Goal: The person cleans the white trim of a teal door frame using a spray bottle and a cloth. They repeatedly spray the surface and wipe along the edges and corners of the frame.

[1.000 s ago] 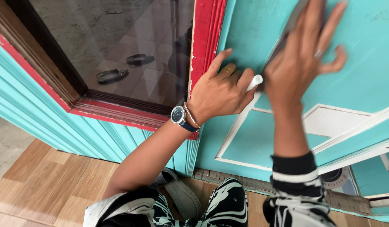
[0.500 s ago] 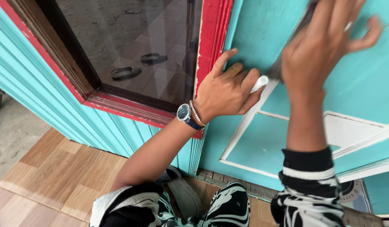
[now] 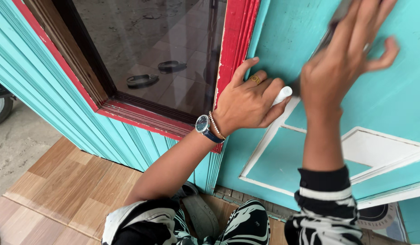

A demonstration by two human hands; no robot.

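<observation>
While your right hand [image 3: 344, 63] presses flat, fingers spread, over a thin grey sheet [image 3: 330, 31] that looks like sandpaper, it blurs against the turquoise door [image 3: 396, 95], high on the panel just above the white moulding [image 3: 269, 136]; the sheet shows only as a dark edge slanting out from under your palm. Your left hand [image 3: 248, 102] braces on the same door just beside it, thumb and forefinger splayed against the paint by the red frame [image 3: 232, 50], the other fingers curled round a small white tube-like thing [image 3: 282, 94] whose end pokes out toward your right wrist; what it is I cannot tell. A watch [image 3: 203, 123] and a bead bracelet sit on that wrist. Judging from the surface, the paint round your hands looks scuffed and dull in patches while the lower panel and the white trim appear unworked, so you seem partway through, with much of the door left. Against half a second ago your right hand has drawn slightly down and left along its stroke, and your left hand has kept its place. Further out lie the dark window glass [image 3: 151, 50] with sandals reflected, the ribbed turquoise wall [image 3: 60, 109], the wood-look floor [image 3: 64, 186], and a grey shoe [image 3: 198, 213] by your patterned knee
</observation>
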